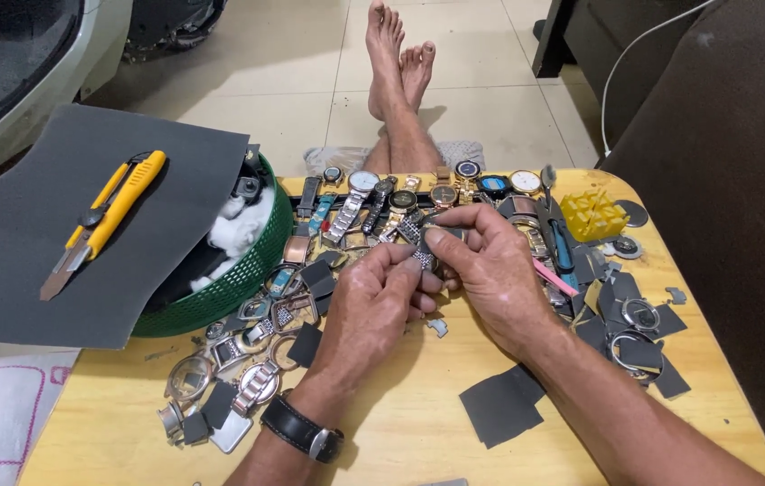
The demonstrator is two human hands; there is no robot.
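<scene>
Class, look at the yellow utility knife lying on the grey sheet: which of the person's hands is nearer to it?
Left. The left hand is at the table's middle, closer to the yellow utility knife; the right hand lies farther right.

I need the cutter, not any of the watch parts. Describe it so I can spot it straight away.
Start at the green mesh basket on the left edge of the wooden table. A large dark grey sheet lies over it, and the utility knife rests on top of that sheet. It is long and bright yellow with its blade tip out, the only thing lying on the sheet.
</scene>
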